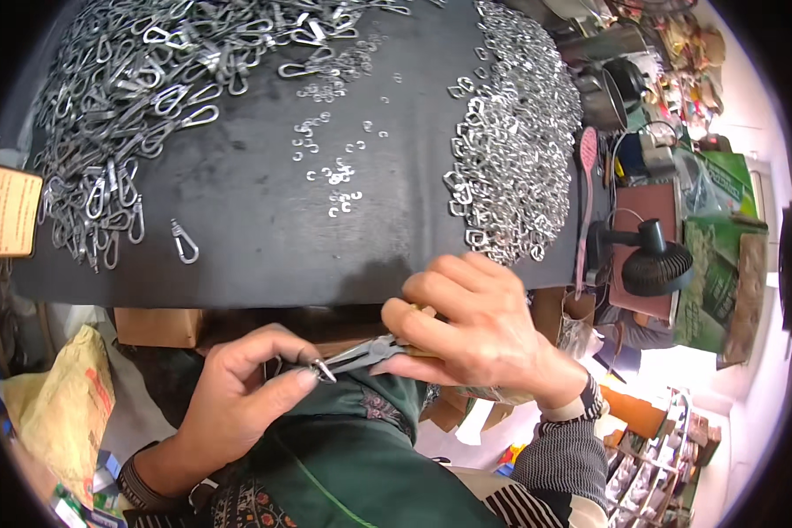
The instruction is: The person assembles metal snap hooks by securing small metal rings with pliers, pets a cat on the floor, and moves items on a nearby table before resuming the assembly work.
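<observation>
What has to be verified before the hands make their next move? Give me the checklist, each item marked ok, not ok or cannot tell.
1. Pliers held in the right hand: ok, the hand is wrapped around the handles.
2. Metal piece held in the left hand: ok, pinched at the thumb tip.
3. Pliers' tips clamped on that piece: cannot tell; they reach it, but the contact is too small to judge.
4. Small open rings gathered together: not ok, strewn across the table's middle.
5. Snap-hook pile separate from the ring-fitting pile: ok, at opposite sides.
</observation>
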`<state>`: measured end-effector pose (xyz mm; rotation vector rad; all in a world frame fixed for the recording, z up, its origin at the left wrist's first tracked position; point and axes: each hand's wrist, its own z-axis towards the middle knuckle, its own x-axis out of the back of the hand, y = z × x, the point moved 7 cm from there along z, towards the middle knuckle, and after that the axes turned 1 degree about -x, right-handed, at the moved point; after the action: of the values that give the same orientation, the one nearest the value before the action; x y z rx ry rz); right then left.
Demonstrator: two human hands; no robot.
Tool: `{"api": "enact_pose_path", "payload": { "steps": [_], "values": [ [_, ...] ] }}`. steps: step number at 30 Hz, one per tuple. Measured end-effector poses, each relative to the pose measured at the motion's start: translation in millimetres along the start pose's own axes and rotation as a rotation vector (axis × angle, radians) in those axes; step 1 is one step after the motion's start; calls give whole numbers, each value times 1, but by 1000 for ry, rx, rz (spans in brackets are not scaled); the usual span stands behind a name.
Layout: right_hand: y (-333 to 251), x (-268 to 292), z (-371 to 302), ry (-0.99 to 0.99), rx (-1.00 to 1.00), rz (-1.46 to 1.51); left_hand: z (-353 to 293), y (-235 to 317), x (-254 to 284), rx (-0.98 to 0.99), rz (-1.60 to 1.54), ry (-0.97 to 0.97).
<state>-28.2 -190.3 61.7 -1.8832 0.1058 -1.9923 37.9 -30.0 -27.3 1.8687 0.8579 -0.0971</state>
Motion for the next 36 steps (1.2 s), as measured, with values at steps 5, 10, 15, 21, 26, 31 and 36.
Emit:
{"api": "enact_pose_path", "payload": {
  "steps": [5, 10, 15, 21, 26, 31, 36],
  "values": [
    [48, 15, -17, 221, -310, -184, -2, -48, 9, 160, -217, 17],
    [95, 8, -12, 263, -513, -469, -3, -51, 21, 42, -373, 205],
    [89, 7, -10, 298, -494, -415, 3, -41, 8, 165, -332, 93],
    [38, -34, -1, -18, -729, 1266, 22, 11, -12, -139, -187, 56],
    [30, -46, -1, 116, -790, 1487, 29, 13, -13, -175, -304, -14],
    [28, -39, 2, 202, -602, 1224, 29, 5, -14, -162, -428, -57],
    [31, -7, 34, 102, -417, 387, 23, 7, -4, -118, -211, 45]
  ]
}}
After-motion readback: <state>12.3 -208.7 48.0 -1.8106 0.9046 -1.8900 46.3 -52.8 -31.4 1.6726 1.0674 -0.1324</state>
